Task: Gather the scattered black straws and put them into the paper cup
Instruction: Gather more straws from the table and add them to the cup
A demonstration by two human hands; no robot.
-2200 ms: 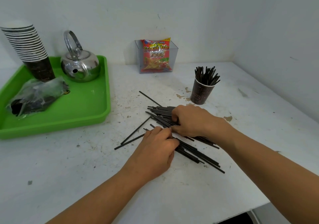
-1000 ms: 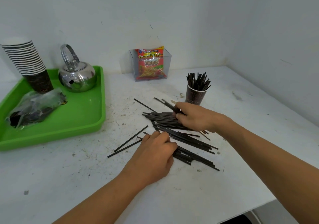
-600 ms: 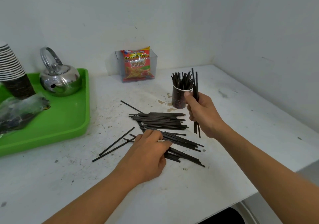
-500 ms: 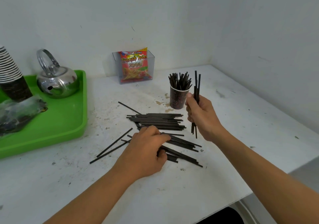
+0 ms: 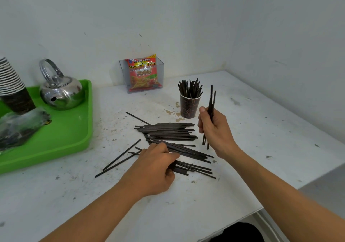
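1. Right hand (image 5: 214,128) fingers are clamping upright black straws (image 5: 212,100) just right of the straw-filled paper cup (image 5: 189,108).
2. Left hand (image 5: 154,170) fingers are curling round loose straws (image 5: 168,132) lying before the cup.
3. Kettle (image 5: 61,92) and green tray (image 5: 71,135) are sitting well left of it.

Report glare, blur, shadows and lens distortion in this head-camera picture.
Head view: the light is soft and even, with only faint shadows. There is bright glare on the kettle. The plastic bag at the left edge looks smeared. The straws in the right hand and the paper cup are crisp. The wide lens seems to stretch the table toward the corners.
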